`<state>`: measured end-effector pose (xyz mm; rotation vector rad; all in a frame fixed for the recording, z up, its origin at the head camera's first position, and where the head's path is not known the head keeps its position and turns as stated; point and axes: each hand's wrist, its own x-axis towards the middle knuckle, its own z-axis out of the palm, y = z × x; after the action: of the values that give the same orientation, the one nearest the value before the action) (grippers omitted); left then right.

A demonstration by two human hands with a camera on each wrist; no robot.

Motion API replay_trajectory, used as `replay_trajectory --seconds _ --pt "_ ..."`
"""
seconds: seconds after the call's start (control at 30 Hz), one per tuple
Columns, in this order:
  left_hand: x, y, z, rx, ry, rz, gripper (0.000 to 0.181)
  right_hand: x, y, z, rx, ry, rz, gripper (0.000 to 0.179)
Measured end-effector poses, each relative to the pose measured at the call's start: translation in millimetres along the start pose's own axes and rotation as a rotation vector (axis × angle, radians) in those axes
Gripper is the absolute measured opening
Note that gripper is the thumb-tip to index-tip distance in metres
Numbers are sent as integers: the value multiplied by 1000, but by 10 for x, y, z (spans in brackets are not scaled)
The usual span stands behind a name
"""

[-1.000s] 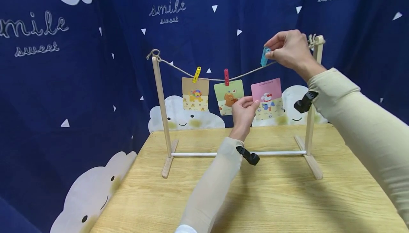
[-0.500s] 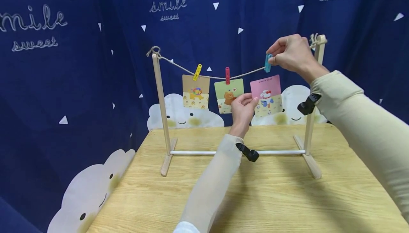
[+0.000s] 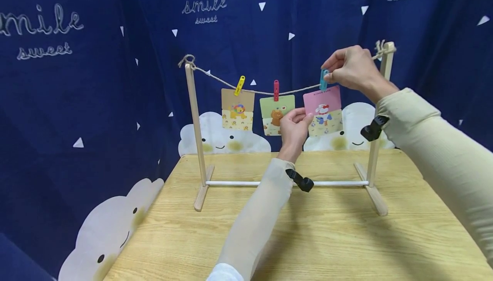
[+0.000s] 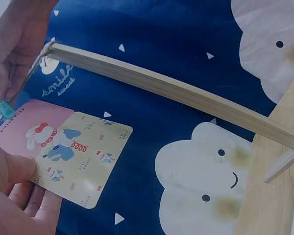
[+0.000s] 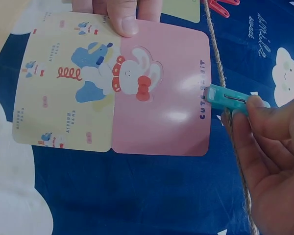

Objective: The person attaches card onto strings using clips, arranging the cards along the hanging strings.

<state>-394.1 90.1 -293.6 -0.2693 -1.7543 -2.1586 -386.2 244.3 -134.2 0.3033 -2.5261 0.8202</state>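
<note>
In the head view my left hand (image 3: 295, 130) pinches the left edge of a pink and yellow card (image 3: 324, 103) with a rabbit picture. My right hand (image 3: 356, 70) pinches a teal clothespin (image 3: 323, 80) at the rope (image 3: 304, 89), just above that card. Seen from the right wrist, the clothespin's tip (image 5: 213, 94) meets the card's top edge and the rope passes beside the card. Whether it bites on the card cannot be told. To the left, a yellow clothespin (image 3: 239, 86) holds a lion card (image 3: 237, 107), and a red clothespin (image 3: 276, 90) holds a green bear card (image 3: 271, 107).
The rope sags between two wooden posts, the left post (image 3: 195, 122) and the right post (image 3: 374, 152). A white rod (image 3: 339, 183) joins them low down. The stand is on a wooden table (image 3: 327, 238), before a dark blue curtain (image 3: 146, 80) with clouds.
The card in my left hand has risen towards the rope, closing the gap to the clothespin. My right hand has come down slightly and a little to the right with the clothespin.
</note>
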Motion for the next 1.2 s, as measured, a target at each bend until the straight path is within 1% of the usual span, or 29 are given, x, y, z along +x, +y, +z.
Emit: replay_trajectory --seconds 0.1,0.3,0.37,0.53,0.73,0.93,1.07,1.2 --pt "-3 15 15 1 0 -8 12 -9 4 -4 1 -7 -10 33" --pt "8 34 31 -15 9 5 11 -16 -10 -15 -4 -10 -46 31" --pt "14 36 33 -15 10 7 11 -17 -7 -18 -8 -22 -47 32" --pt "14 34 44 -15 9 9 11 -27 13 -26 -2 -69 -18 39" --pt "-13 32 45 -9 28 6 13 -50 32 -12 10 -115 6 45" --pt "-31 45 33 -1 45 22 14 -65 23 -12 8 -110 0 47" --pt "-41 52 10 6 44 31 15 -66 16 -20 5 -107 -5 46" --pt "-67 55 -26 59 45 24 15 -65 11 -28 1 -103 -10 46"
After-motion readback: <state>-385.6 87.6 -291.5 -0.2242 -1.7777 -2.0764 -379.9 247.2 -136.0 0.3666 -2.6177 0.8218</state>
